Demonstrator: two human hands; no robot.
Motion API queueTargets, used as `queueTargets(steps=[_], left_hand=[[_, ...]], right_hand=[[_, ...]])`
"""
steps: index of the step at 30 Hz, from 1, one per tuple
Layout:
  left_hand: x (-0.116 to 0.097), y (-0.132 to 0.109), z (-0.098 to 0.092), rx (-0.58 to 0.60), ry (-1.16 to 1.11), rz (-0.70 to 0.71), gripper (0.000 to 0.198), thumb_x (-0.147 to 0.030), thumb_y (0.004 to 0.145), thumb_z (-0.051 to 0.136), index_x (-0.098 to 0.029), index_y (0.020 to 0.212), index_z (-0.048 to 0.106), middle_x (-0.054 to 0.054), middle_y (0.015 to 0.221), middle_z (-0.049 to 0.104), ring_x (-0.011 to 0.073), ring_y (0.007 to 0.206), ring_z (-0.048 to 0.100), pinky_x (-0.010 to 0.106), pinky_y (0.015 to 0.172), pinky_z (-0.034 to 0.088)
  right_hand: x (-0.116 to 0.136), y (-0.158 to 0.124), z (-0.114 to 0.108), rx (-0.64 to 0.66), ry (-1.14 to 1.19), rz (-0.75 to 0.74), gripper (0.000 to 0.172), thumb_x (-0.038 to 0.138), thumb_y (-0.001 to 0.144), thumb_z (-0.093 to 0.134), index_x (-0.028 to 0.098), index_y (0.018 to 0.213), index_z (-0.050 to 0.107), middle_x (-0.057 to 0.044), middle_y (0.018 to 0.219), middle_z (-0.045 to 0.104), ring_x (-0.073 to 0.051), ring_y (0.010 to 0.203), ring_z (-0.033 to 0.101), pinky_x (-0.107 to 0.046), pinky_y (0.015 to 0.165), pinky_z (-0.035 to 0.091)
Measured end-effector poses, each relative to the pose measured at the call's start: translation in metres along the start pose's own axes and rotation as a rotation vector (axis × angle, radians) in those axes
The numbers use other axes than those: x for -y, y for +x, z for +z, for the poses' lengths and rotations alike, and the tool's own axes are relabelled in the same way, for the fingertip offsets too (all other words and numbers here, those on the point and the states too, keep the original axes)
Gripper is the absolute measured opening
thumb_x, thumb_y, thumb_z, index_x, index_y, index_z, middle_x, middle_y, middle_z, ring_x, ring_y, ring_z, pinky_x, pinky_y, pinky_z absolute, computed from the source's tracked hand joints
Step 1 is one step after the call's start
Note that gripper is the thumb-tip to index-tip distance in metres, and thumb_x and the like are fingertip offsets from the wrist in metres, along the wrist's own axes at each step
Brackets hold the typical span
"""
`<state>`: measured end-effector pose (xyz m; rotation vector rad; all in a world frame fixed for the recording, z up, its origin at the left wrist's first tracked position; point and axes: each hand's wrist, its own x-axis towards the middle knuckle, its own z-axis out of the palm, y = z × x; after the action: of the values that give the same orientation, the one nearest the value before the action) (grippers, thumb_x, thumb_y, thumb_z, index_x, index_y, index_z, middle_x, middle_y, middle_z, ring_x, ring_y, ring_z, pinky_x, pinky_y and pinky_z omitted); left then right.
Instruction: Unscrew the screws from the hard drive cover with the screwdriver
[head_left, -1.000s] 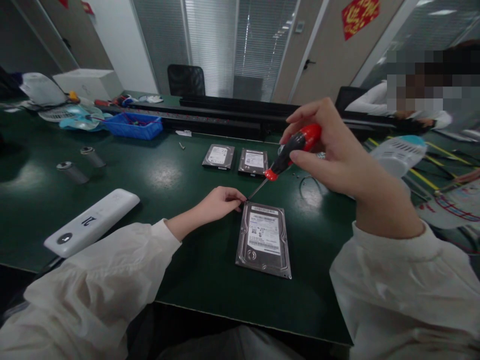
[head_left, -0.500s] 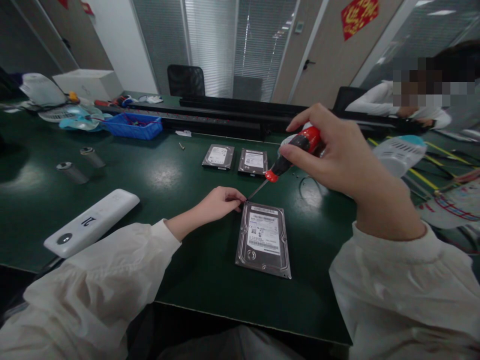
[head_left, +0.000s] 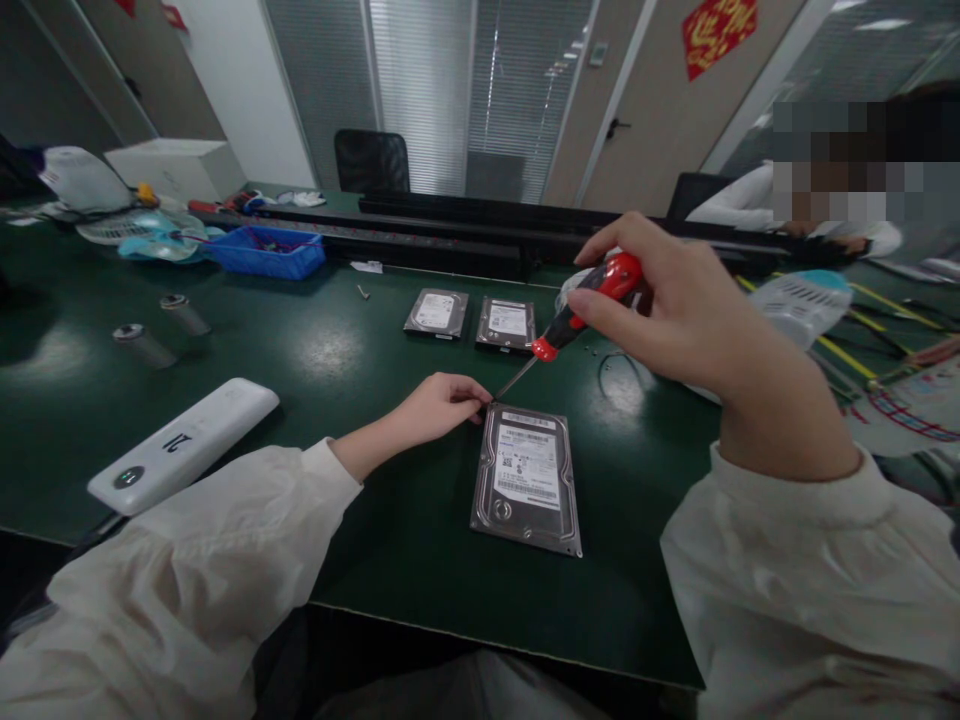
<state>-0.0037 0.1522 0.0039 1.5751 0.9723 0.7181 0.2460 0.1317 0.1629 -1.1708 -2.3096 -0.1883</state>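
Observation:
A hard drive (head_left: 525, 480) lies label side up on the green table in front of me. My right hand (head_left: 667, 300) grips a red-and-black screwdriver (head_left: 574, 305) by its handle. Its shaft slants down to the left, with the tip at the drive's far left corner. At that same corner, the fingers of my left hand (head_left: 450, 405) are pinched together close to the tip. Whatever is between them is too small or too hidden to tell.
Two more hard drives, one at left (head_left: 436, 313) and one at right (head_left: 507, 324), lie farther back. A white power bank (head_left: 184, 445), two metal cylinders and a blue tray (head_left: 266, 252) stand left. Cables and a small white fan (head_left: 802, 300) are right. A person sits across the table.
My right hand and the screwdriver handle have shifted very slightly; the tip stays at the corner. My left hand and the hard drive have kept their places.

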Motion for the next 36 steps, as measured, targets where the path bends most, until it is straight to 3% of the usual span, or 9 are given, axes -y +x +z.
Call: queueTargets(steps=[4,10,15,21,23,28,31,33,36], left_hand=[[0.0014,0.0,-0.0003,0.002,0.002,0.007,0.021,-0.003,0.098,0.063,-0.014,0.102,0.08,0.006,0.104,0.082,0.0162,0.092,0.077,0.036,0.091,0.064],[0.0059,0.0013,-0.0013,0.006,0.004,0.015,0.02,-0.005,0.099,0.064,-0.015,0.104,0.081,0.006,0.106,0.082,0.0165,0.093,0.077,0.036,0.091,0.064],[0.0066,0.0014,-0.002,0.003,0.005,0.013,0.021,-0.005,0.098,0.064,-0.014,0.103,0.081,0.006,0.105,0.082,0.0166,0.092,0.077,0.036,0.09,0.064],[0.0063,0.0023,-0.0012,-0.004,0.007,0.014,0.021,-0.003,0.098,0.063,-0.014,0.102,0.081,0.006,0.104,0.082,0.0164,0.092,0.078,0.036,0.09,0.064],[0.007,0.0023,-0.0014,-0.003,0.009,0.014,0.021,-0.003,0.098,0.063,-0.014,0.102,0.081,0.006,0.104,0.082,0.0165,0.092,0.078,0.036,0.09,0.064],[0.0063,0.001,-0.0019,-0.002,0.012,0.011,0.021,-0.004,0.099,0.064,-0.015,0.103,0.081,0.006,0.105,0.082,0.0163,0.093,0.078,0.036,0.091,0.064],[0.0051,0.0012,-0.0014,-0.004,0.011,0.007,0.021,-0.003,0.098,0.063,-0.014,0.103,0.08,0.007,0.104,0.082,0.0163,0.092,0.078,0.037,0.091,0.064],[0.0051,0.0017,-0.001,-0.004,0.009,0.005,0.021,-0.003,0.098,0.063,-0.014,0.102,0.08,0.007,0.104,0.082,0.0164,0.092,0.078,0.037,0.092,0.065],[0.0056,0.002,-0.0011,-0.002,0.008,0.006,0.021,-0.004,0.098,0.063,-0.015,0.102,0.081,0.006,0.105,0.082,0.0168,0.093,0.078,0.038,0.093,0.065]], right_hand=[[0.0003,-0.0001,-0.0007,0.036,0.108,-0.028,0.031,0.024,0.09,0.06,0.025,0.12,0.056,-0.005,0.103,0.068,-0.023,0.081,0.063,-0.041,0.074,0.048],[-0.002,0.0006,0.0019,-0.052,0.035,-0.004,0.028,0.049,0.101,0.062,0.024,0.111,0.06,-0.002,0.08,0.063,-0.019,0.066,0.057,-0.039,0.066,0.047],[-0.0032,-0.0011,-0.0016,0.074,0.145,-0.064,0.039,0.028,0.091,0.062,0.026,0.128,0.052,-0.008,0.112,0.068,-0.026,0.088,0.067,-0.045,0.076,0.054],[0.0015,-0.0002,-0.0012,-0.031,0.056,0.005,0.026,0.048,0.097,0.064,0.024,0.104,0.06,-0.002,0.076,0.06,-0.019,0.064,0.053,-0.037,0.062,0.042],[0.0005,-0.0001,-0.0015,-0.032,0.061,-0.012,0.029,0.052,0.097,0.062,0.023,0.1,0.061,-0.003,0.077,0.061,-0.019,0.064,0.053,-0.036,0.062,0.04],[0.0012,-0.0007,-0.0013,0.017,0.116,-0.033,0.023,0.032,0.094,0.061,0.023,0.116,0.061,-0.005,0.094,0.069,-0.021,0.075,0.06,-0.038,0.069,0.045],[0.003,0.0003,0.001,-0.063,0.092,-0.018,0.018,0.04,0.096,0.066,0.023,0.1,0.065,-0.004,0.086,0.069,-0.02,0.072,0.061,-0.038,0.068,0.046],[0.0021,0.0008,0.0013,-0.087,0.065,-0.011,0.027,0.049,0.097,0.065,0.023,0.091,0.065,-0.002,0.078,0.066,-0.019,0.068,0.059,-0.036,0.065,0.044],[-0.0008,0.0001,-0.0008,-0.024,0.065,-0.014,0.023,0.045,0.098,0.061,0.024,0.104,0.065,-0.002,0.082,0.065,-0.019,0.067,0.057,-0.036,0.064,0.042]])
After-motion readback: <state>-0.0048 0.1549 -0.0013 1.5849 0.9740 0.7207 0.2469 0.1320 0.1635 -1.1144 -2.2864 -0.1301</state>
